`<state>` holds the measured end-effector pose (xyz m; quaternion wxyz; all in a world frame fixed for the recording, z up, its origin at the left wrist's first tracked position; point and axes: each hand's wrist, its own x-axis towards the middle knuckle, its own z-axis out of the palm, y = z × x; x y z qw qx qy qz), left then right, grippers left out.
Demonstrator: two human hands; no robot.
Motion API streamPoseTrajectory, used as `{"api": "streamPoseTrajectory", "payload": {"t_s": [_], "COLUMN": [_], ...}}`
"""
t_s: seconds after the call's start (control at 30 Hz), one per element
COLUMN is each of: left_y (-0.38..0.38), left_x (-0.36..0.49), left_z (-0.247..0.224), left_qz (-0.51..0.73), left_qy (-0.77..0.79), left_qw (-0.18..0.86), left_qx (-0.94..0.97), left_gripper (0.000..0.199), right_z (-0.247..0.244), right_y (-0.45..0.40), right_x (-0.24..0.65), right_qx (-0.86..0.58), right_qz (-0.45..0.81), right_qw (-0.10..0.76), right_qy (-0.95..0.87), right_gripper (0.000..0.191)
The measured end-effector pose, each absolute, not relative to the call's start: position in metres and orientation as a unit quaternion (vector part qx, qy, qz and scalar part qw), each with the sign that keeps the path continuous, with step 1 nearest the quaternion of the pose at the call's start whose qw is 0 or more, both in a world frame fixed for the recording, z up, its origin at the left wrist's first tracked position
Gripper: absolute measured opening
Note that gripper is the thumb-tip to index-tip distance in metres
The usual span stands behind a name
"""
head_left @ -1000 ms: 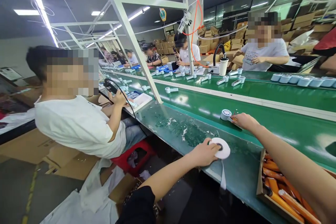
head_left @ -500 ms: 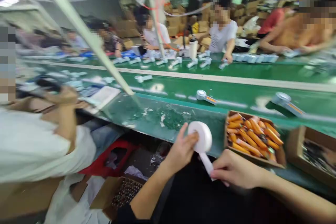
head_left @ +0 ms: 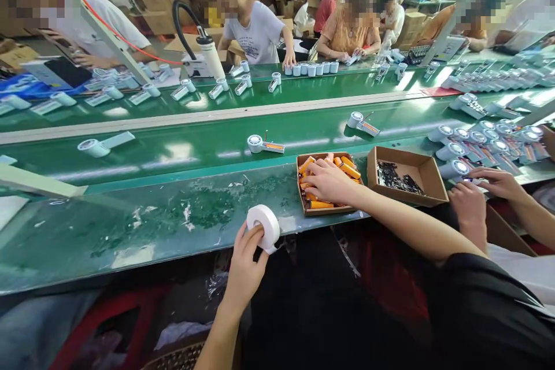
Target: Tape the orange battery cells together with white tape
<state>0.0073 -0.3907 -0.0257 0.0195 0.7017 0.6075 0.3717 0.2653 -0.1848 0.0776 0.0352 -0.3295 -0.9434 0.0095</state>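
Observation:
My left hand (head_left: 248, 260) holds a roll of white tape (head_left: 269, 226) over the front edge of the green bench (head_left: 165, 222), its fingers in the roll's core. My right hand (head_left: 327, 180) reaches into a cardboard box (head_left: 332, 211) of orange cylinders (head_left: 319, 204). Its fingers rest among the cylinders, bent downward; whether they grip one is hidden. Just right of that box stands another cardboard box (head_left: 422, 199) with small dark parts (head_left: 396, 178) in it.
Pale blue devices lie on the green belt (head_left: 208, 141), one (head_left: 255, 143) beyond the boxes. Many more (head_left: 477, 139) are grouped at the right, beside a co-worker's hands (head_left: 472, 202). People sit across the line. A pale post (head_left: 39, 180) crosses the left side.
The view has swung to the right. My right hand has let go of the tape's loose end and moved into the box of orange cylinders. My left hand still holds the roll.

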Motion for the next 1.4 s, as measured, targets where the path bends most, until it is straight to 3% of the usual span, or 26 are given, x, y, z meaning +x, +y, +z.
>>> {"api": "streamPoseTrajectory", "payload": {"t_s": [0.1, 0.2, 0.33, 0.4, 0.47, 0.63, 0.77, 0.97, 1.23, 1.4], "left_y": [-0.385, -0.387, -0.4, -0.405, -0.407, -0.398, -0.394, -0.399, -0.401, -0.394], "left_x": [0.015, 0.017, 0.011, 0.008, 0.008, 0.015, 0.017, 0.013, 0.01, 0.012], "left_z": [-0.021, -0.017, -0.019, -0.022, -0.024, -0.01, 0.009, 0.017, 0.022, 0.037], "left_qz": [0.365, 0.365, 0.358, 0.354, 0.351, 0.338, 0.305, 0.254, 0.212, 0.188], "left_qy": [0.594, 0.585, 0.596, 0.601, 0.601, 0.566, 0.535, 0.53, 0.504, 0.455], "left_qw": [0.011, -0.001, 0.001, -0.001, -0.008, -0.026, -0.058, -0.085, -0.104, -0.1], "left_qx": [0.717, 0.724, 0.719, 0.716, 0.718, 0.752, 0.786, 0.805, 0.83, 0.865], "left_gripper": [0.034, 0.033, 0.033, 0.034, 0.035, 0.038, 0.045, 0.052, 0.053, 0.051], "right_z": [0.064, 0.06, 0.076, 0.086, 0.093, 0.092, 0.084, 0.082, 0.088, 0.098], "right_y": [-0.173, -0.165, -0.156, -0.165, -0.185, -0.24, -0.256, -0.261, -0.261, -0.255], "right_x": [0.249, 0.248, 0.274, 0.284, 0.286, 0.266, 0.262, 0.268, 0.267, 0.26], "right_qx": [-0.334, -0.336, -0.357, -0.338, -0.293, -0.244, -0.229, -0.296, -0.297, -0.268], "right_qz": [-0.007, 0.05, 0.305, 0.484, 0.635, 0.785, 0.736, 0.419, 0.32, 0.283], "right_qw": [0.013, 0.057, 0.264, 0.393, 0.454, 0.379, 0.319, 0.269, 0.171, 0.093], "right_qy": [-0.943, -0.939, -0.842, -0.705, -0.552, -0.425, -0.551, -0.815, -0.883, -0.916], "right_gripper": [0.025, 0.019, 0.028, 0.037, 0.042, 0.035, 0.026, 0.036, 0.041, 0.031]}}
